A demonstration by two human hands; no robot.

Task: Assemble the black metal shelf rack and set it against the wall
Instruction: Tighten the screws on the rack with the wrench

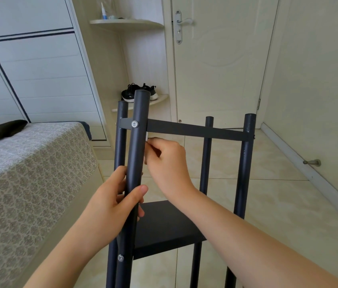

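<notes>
The black metal shelf rack [197, 130] stands upright on the tiled floor in front of me, with several round posts, a flat top crossbar and a black shelf panel [164, 225] lower down. My left hand [112, 204] grips the near left post [138, 142] at mid height. My right hand [168, 161] is just right of that post under the crossbar, its fingertips pinching a small white piece [147, 138] against the post's inner side. A silver bolt head [134, 123] shows where the crossbar meets the post, and another bolt [120, 257] sits lower down.
A bed with a patterned cover [29, 183] is close on the left. A white wardrobe [35, 69] and corner shelves with black shoes [139, 93] stand behind. A closed door [220, 59] and a wall with a doorstop [312, 162] lie to the right.
</notes>
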